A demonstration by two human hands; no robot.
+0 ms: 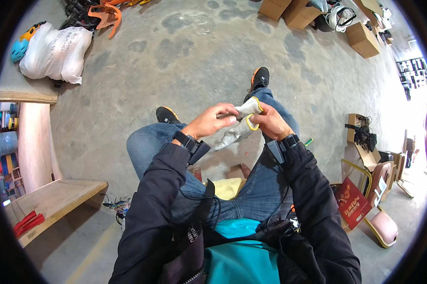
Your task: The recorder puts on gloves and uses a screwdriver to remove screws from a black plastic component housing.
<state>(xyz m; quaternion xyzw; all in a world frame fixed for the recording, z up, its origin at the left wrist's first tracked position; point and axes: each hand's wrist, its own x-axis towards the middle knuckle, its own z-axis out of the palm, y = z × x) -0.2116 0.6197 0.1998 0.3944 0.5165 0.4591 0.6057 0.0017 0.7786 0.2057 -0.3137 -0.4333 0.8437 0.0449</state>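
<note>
A pair of pale grey knit gloves hangs between the person's two hands, above the gap between the knees and clear of the floor. The right hand (274, 122) pinches them by the yellow-edged cuffs, its fingers closed on the cloth. The upper knit glove (247, 109) points left toward the other hand, while the lower knit glove (235, 134) slants down to the left, its finger ends drooping.

The left hand (209, 121) comes in from the other side with fingers bent and only a narrow space between thumb and fingertips. They are at the upper glove, though whether they grip it I cannot tell.

Each wrist carries a black strapped device, the left one (199, 152) and the right one (275, 151). Beneath the hands are blue jeans (149, 144) and the concrete floor (128, 94). To the lower left, a wooden worktop (62, 190) bears a red object (28, 223). A white plastic bag (57, 52) lies at the upper left; a cardboard box (362, 40) stands at the upper right.
</note>
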